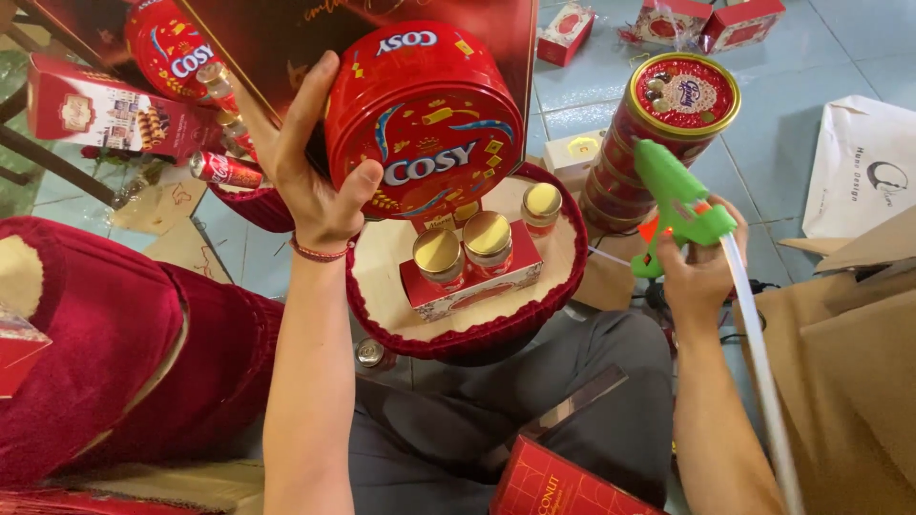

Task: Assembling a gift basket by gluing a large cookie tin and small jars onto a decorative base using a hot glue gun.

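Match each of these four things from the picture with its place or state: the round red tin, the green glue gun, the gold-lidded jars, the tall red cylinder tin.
Things:
1. round red tin
2. green glue gun
3. gold-lidded jars
4. tall red cylinder tin

Places or states:
A. inside the red basket
B. held up in the left hand
C. standing behind the glue gun's nozzle
D. gripped in the right hand

Pairs: 1-B, 2-D, 3-A, 4-C
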